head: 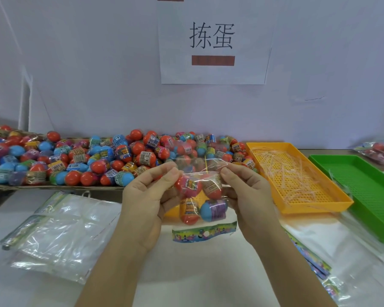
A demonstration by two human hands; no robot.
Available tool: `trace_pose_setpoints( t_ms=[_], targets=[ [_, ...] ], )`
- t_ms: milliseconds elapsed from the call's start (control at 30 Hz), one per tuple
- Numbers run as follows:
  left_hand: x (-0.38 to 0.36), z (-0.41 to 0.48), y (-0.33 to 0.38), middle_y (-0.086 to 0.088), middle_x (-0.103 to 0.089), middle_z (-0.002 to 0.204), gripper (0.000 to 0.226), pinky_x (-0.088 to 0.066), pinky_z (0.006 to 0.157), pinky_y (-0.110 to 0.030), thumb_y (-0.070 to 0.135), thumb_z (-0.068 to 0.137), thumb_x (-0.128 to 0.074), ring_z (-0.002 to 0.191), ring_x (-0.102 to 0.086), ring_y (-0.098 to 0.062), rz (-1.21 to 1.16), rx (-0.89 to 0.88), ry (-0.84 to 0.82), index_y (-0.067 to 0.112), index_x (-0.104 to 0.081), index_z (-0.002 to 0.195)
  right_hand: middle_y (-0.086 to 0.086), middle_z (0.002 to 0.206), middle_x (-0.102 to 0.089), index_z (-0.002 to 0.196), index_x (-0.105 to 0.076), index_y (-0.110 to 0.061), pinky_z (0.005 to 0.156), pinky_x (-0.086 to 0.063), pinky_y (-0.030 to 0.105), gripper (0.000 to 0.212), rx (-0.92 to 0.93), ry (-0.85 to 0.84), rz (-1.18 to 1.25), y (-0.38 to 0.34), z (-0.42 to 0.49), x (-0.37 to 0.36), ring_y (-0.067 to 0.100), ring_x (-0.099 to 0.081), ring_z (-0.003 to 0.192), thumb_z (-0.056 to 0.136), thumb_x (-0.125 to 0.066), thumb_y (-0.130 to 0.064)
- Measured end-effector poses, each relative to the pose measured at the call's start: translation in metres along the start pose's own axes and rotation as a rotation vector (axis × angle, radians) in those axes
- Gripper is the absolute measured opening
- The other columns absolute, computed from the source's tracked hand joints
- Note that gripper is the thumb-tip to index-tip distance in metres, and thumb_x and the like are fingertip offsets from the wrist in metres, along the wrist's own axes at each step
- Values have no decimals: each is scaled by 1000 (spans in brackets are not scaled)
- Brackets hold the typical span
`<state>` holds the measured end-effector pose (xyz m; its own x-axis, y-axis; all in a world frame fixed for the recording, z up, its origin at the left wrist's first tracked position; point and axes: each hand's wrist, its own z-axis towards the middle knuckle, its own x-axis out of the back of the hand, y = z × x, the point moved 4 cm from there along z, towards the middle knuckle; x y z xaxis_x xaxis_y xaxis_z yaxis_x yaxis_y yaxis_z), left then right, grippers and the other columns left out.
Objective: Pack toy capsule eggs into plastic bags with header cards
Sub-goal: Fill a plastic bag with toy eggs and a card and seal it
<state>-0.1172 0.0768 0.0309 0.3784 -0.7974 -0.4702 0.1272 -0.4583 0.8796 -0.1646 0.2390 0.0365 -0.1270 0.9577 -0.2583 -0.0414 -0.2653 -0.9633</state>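
Observation:
A clear plastic bag (200, 173) with several capsule eggs (200, 200) in it hangs in front of me, its open mouth up and its colourful header card (204, 233) at the bottom. My left hand (146, 200) pinches the bag's upper left edge. The upper right edge is pinched by my right hand (246, 191). A large heap of loose red, blue and purple capsule eggs (98, 158) lies behind the bag on a flat cardboard sheet.
Stacks of empty bags with header cards lie at the left (60, 231) and right (333, 251). An orange tray (319, 202) holding thin plastic strips and a green tray (368, 196) stand at the right. Packed bags (379, 151) sit at the far right. A white wall with a paper sign (213, 41) is behind.

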Motion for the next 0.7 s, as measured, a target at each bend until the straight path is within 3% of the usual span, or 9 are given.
trace_pose_setpoints(
  t_ms=[133,267,433,533,700],
  targets=[
    [2,0,6,-2,-76,74,28,-53,44,-20,17,62,-70,53,-69,-10,33,31,-41,14,-72,89,8,78,-67,72,-77,-20,53,-56,33,28,-54,-51,27,1,2,2,19,-62,71,90,-60,-6],
    [4,2,3,-6,-75,75,36,-57,47,-22,18,58,-73,56,-69,-12,47,104,-56,11,-74,93,10,81,-68,74,-77,-22,48,-54,29,29,-59,-89,33,1,2,3,17,-63,69,90,-59,-7],
    [7,5,1,-8,-75,75,13,-59,51,-27,7,66,-67,60,-72,-16,12,135,-60,12,-77,74,6,79,-72,77,-78,-21,49,-54,28,25,-62,-140,19,1,5,7,16,-66,69,90,-60,-8],
    [6,4,4,-8,-75,75,14,-57,48,-26,0,78,-62,61,-72,-16,-4,107,-83,9,-72,81,6,81,-74,80,-78,-18,50,-55,26,12,-84,-209,48,-3,7,9,15,-69,66,76,-68,-13],
    [6,0,11,-1,-76,76,18,-55,49,-20,9,68,-70,66,-73,-11,151,-62,-31,12,-72,85,10,75,-74,74,-79,-14,54,-56,25,20,-101,-207,92,-5,10,20,18,-71,61,53,-76,-12]
  ],
)
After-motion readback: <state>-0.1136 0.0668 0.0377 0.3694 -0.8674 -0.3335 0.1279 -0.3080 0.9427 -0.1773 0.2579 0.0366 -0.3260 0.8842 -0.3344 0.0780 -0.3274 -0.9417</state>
